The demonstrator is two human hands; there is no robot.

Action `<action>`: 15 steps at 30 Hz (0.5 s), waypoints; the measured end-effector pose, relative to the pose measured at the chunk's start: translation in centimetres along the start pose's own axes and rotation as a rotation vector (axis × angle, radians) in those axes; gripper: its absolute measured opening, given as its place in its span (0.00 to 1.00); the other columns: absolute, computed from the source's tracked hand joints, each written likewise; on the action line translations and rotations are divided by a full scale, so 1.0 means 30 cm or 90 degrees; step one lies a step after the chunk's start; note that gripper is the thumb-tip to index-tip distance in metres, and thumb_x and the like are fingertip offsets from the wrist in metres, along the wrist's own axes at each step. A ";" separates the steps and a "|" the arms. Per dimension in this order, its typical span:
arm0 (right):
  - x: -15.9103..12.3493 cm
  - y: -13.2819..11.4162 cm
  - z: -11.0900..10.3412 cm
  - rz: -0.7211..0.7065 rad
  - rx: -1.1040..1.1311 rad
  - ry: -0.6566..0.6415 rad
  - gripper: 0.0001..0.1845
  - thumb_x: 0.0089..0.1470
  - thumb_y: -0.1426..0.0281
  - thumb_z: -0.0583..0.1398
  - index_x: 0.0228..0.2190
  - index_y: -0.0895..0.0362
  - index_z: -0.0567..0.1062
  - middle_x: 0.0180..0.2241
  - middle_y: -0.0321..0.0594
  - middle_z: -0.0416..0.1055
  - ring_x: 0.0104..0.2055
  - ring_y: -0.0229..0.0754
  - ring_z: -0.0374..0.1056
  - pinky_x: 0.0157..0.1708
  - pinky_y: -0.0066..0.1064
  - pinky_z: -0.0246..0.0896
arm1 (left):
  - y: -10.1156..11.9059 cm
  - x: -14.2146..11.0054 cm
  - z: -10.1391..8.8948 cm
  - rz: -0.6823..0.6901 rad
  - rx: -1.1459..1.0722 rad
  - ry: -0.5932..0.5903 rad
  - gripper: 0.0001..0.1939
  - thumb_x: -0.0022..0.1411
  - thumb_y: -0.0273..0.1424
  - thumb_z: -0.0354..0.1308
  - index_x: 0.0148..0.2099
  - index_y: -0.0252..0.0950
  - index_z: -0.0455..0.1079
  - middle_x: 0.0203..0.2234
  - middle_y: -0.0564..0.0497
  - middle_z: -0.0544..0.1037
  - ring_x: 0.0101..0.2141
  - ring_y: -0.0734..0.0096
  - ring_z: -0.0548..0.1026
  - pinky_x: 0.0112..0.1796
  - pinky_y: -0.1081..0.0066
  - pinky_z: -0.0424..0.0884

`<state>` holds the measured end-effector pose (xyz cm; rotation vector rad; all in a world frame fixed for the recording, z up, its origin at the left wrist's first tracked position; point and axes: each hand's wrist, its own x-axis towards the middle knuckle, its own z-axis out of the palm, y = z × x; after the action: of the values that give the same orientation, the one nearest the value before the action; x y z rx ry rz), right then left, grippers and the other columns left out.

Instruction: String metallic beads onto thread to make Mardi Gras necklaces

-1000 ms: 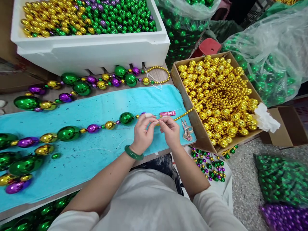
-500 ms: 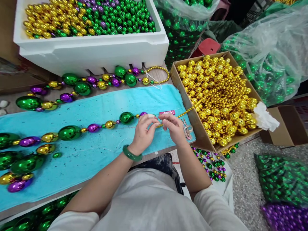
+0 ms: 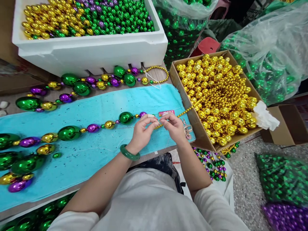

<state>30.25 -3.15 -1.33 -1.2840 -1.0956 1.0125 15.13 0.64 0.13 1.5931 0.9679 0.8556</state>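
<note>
My left hand (image 3: 141,131), with a green bangle on its wrist, is pinched shut on the end of a strand of big green, gold and purple beads (image 3: 69,132) lying across a turquoise towel (image 3: 96,154). My right hand (image 3: 174,126) is pinched shut on a thin strand of small gold beads (image 3: 186,111) that runs into the cardboard box of gold beads (image 3: 216,96). The fingertips of both hands meet over the towel. A pink lighter (image 3: 166,113) lies just beyond them, and small scissors (image 3: 186,128) lie to the right of my right hand.
A white foam box (image 3: 91,51) of mixed beads stands at the back. A finished bead strand (image 3: 91,83) lies in front of it. Plastic bags of green beads (image 3: 267,64) sit at the right, with more bags on the floor (image 3: 281,179).
Both hands have stayed together at the same spot, shifting only slightly; the view moved a little.
</note>
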 end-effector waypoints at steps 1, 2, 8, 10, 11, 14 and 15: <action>-0.006 0.008 0.012 0.008 0.011 0.019 0.15 0.51 0.56 0.64 0.26 0.55 0.75 0.29 0.38 0.70 0.34 0.40 0.65 0.32 0.32 0.63 | 0.000 -0.002 0.003 0.012 0.005 0.021 0.07 0.59 0.31 0.58 0.29 0.38 0.73 0.32 0.50 0.76 0.38 0.65 0.72 0.45 0.64 0.68; -0.014 0.017 0.026 0.014 0.019 0.043 0.15 0.51 0.56 0.64 0.27 0.55 0.74 0.30 0.38 0.69 0.33 0.39 0.65 0.30 0.31 0.62 | -0.001 -0.004 0.007 0.029 0.018 0.045 0.07 0.60 0.31 0.57 0.30 0.38 0.73 0.32 0.50 0.76 0.38 0.65 0.72 0.45 0.64 0.68; -0.052 0.039 0.103 0.074 0.070 0.163 0.15 0.51 0.57 0.63 0.27 0.55 0.72 0.27 0.36 0.67 0.26 0.35 0.59 0.24 0.27 0.56 | -0.022 -0.027 0.024 0.160 0.216 0.156 0.09 0.64 0.30 0.54 0.33 0.39 0.73 0.34 0.48 0.76 0.40 0.63 0.72 0.46 0.62 0.66; -0.052 0.036 0.113 0.114 0.131 0.157 0.15 0.49 0.57 0.64 0.26 0.56 0.71 0.24 0.33 0.65 0.23 0.33 0.56 0.22 0.26 0.54 | -0.030 -0.031 0.025 0.196 0.263 0.173 0.09 0.64 0.30 0.54 0.33 0.38 0.74 0.34 0.47 0.77 0.40 0.62 0.72 0.46 0.61 0.64; -0.050 0.034 0.116 0.136 0.165 0.149 0.15 0.48 0.57 0.65 0.26 0.56 0.71 0.22 0.32 0.63 0.21 0.32 0.55 0.21 0.26 0.53 | -0.032 -0.032 0.025 0.208 0.275 0.181 0.09 0.64 0.29 0.54 0.34 0.38 0.74 0.34 0.47 0.77 0.39 0.62 0.72 0.46 0.60 0.64; -0.042 0.032 0.115 0.212 0.245 0.114 0.17 0.43 0.56 0.67 0.25 0.56 0.71 0.20 0.31 0.62 0.20 0.32 0.54 0.19 0.25 0.51 | -0.031 -0.028 0.025 0.209 0.266 0.185 0.08 0.63 0.29 0.55 0.33 0.39 0.74 0.34 0.47 0.77 0.39 0.62 0.72 0.47 0.59 0.63; -0.041 0.032 0.114 0.229 0.250 0.103 0.17 0.43 0.56 0.67 0.25 0.57 0.72 0.20 0.32 0.62 0.20 0.32 0.55 0.18 0.26 0.51 | -0.029 -0.025 0.026 0.194 0.247 0.182 0.07 0.63 0.29 0.55 0.33 0.38 0.74 0.33 0.47 0.76 0.39 0.62 0.72 0.46 0.60 0.64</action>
<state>26.69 -3.61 -2.41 -1.2326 -0.5150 1.2906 15.35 -0.24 -0.90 2.0224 1.1613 1.1831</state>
